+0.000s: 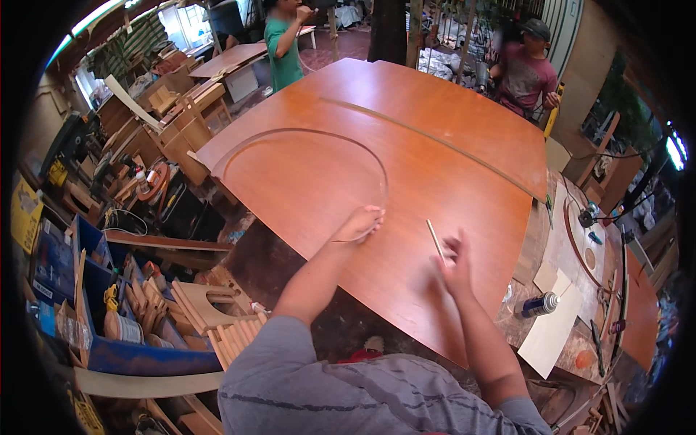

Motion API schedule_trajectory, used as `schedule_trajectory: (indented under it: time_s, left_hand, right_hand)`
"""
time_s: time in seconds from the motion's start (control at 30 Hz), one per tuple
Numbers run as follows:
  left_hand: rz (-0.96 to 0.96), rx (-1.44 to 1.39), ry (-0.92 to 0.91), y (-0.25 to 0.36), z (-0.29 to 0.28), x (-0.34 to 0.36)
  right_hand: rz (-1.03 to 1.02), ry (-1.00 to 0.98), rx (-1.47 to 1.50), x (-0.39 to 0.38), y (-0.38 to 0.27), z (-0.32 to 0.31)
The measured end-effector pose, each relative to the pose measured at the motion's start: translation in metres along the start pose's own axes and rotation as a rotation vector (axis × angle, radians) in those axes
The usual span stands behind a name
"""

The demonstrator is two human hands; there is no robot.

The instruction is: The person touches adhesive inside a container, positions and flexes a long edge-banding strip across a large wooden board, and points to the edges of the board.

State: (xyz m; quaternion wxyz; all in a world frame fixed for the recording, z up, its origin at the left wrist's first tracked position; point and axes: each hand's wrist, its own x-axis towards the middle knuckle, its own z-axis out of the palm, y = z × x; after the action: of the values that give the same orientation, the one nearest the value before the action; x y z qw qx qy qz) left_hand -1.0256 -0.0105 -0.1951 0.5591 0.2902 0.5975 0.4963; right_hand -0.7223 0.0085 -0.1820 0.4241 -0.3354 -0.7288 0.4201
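Observation:
My left hand (365,222) is closed round the end of a thin, flexible brown strip (293,131). From there the strip curves away in a wide loop over a large reddish-brown wood panel (449,192) and comes back toward its left edge. Above the panel's right half, my right hand (455,262) holds a short, thin, pale stick (433,236) that points up and to the left. Some of its fingers are lifted and slightly blurred. Farther off, a long narrow strip (435,144) runs straight across the panel.
A spray can (540,304) lies on the cluttered bench at right, beside pale sheets. The blue bin (152,357) at lower left holds wood pieces and tape rolls. Two people stand beyond the panel, one in green (281,54), one in a cap (525,76).

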Motion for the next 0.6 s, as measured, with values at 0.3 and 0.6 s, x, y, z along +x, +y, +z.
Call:
schedule_trajectory:
  time_s: [0.3, 0.6]
  left_hand:
    - [0.905, -0.135, -0.074, -0.1, 0.066, 0.112]
    - [0.135, -0.795, 0.23, 0.004, -0.014, 0.142]
  right_hand:
    - [-0.202, -0.21, -0.065, 0.075, -0.067, 0.082]
    - [-0.15, 0.117, 0.051, 0.102, -0.068, 0.021]
